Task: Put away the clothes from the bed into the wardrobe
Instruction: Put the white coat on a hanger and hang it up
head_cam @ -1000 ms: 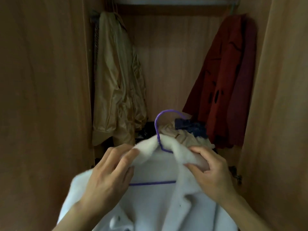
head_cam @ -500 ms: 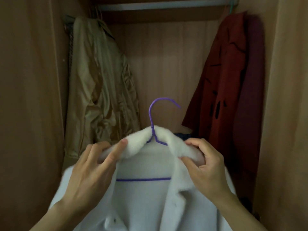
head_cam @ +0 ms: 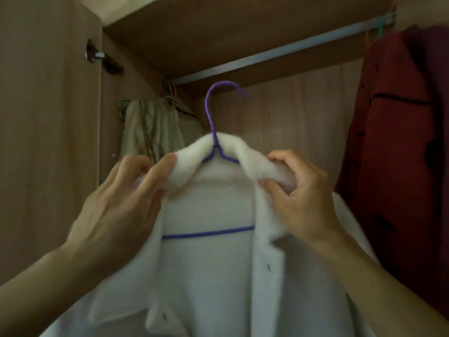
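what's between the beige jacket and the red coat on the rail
In the head view, the purple hanger hook, with the white coat on it, rises between the beige jacket and the red coat; that stretch of rail is bare.

Both hands are raised, the left hand (head_cam: 121, 203) and right hand (head_cam: 301, 198) each pinching with curled fingers.

Dim, warm, soft picture (edges bowed, slight motion blur).

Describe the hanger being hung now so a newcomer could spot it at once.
Look inside the open wardrobe, below the grey rail. Between the beige jacket and the red coat, two hands hold up a white fleece coat. Its purple wire hanger is the only one in full view.
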A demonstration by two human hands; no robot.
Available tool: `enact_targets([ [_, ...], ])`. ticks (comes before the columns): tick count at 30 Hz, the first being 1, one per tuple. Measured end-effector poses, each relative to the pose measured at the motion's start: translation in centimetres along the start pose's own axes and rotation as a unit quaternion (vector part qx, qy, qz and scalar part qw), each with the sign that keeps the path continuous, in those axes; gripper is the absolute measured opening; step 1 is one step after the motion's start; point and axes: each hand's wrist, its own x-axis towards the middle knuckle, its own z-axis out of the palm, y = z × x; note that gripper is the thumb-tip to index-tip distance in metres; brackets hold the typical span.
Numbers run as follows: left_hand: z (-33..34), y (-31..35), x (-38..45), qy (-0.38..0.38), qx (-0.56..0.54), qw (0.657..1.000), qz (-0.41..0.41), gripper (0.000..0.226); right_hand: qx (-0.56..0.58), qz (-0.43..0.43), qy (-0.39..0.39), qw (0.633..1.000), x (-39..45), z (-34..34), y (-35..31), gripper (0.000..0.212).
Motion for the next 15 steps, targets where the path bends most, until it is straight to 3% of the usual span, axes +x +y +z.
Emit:
enact_targets([
  [6,2.8,-3.1,4.8,0.015,0.086,0.996,0.006,0.05,0.04,0.029,0.064,0.997,4.5,6.5,3.8,0.029],
  [15,5.5,-10.1,8.5,0.053,0.165,0.985,0.026,0.048,0.096,0.009,0.052,0.994,10.2,15.8,7.3,0.03],
])
